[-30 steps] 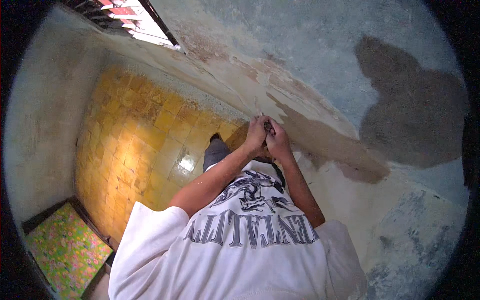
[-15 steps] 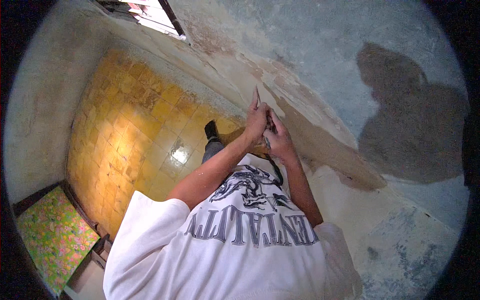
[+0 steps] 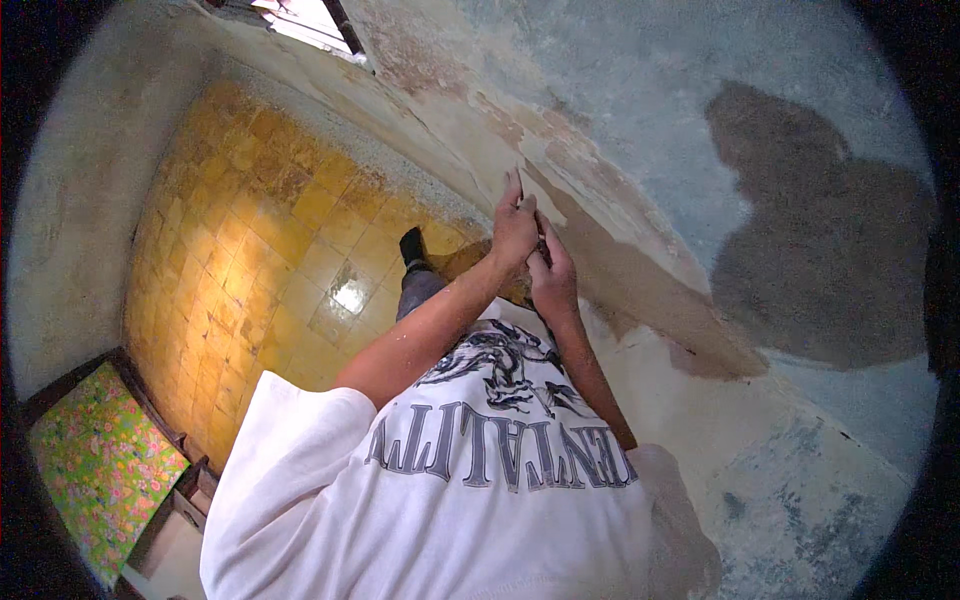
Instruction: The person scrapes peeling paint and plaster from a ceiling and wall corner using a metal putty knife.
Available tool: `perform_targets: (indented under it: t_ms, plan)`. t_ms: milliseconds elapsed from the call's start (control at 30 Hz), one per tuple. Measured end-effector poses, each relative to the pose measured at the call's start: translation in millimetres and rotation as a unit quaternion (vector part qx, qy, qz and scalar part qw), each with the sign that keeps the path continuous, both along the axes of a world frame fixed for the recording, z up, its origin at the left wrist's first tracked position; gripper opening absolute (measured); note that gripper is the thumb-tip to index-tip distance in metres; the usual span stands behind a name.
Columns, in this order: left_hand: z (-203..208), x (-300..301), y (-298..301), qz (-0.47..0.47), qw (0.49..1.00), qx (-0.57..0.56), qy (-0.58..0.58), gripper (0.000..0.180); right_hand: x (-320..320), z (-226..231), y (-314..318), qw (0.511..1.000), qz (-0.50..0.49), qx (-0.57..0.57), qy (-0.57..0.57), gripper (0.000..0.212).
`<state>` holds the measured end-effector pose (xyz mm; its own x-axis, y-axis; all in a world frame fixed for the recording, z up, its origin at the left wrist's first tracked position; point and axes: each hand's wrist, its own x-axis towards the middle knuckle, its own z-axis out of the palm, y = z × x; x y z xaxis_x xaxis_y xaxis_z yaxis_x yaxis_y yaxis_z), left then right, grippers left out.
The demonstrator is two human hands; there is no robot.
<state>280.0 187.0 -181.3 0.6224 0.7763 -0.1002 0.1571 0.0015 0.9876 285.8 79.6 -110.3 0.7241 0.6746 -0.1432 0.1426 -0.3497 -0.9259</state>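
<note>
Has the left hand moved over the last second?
Yes. Judged against the window, the left hand now extends its fingers closer toward it; a second ago they were curled.

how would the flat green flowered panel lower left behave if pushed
The green flowered panel may be fairly stiff, since its edges look straight; being flat, it probably wouldn't roll, and the dark frame alongside might limit sliding.
</note>
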Motion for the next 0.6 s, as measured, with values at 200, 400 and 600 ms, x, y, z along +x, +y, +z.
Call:
perform_targets:
  t_ms: [200,400,600]
  plan:
    - [84,-4,0,-0.043,0.984,-0.168,0.041,0.060,10,6,-1,0.999,0.007,0.023,-0.039,0.053]
    - [92,0,8,-0.054,0.990,-0.126,0.009,0.058,20,-11,5,0.997,0.007,0.076,0.014,0.052]
    - [91,-3,17,-0.085,0.993,-0.083,0.019,0.059,17,10,15,0.992,0.034,0.081,0.091,0.057]
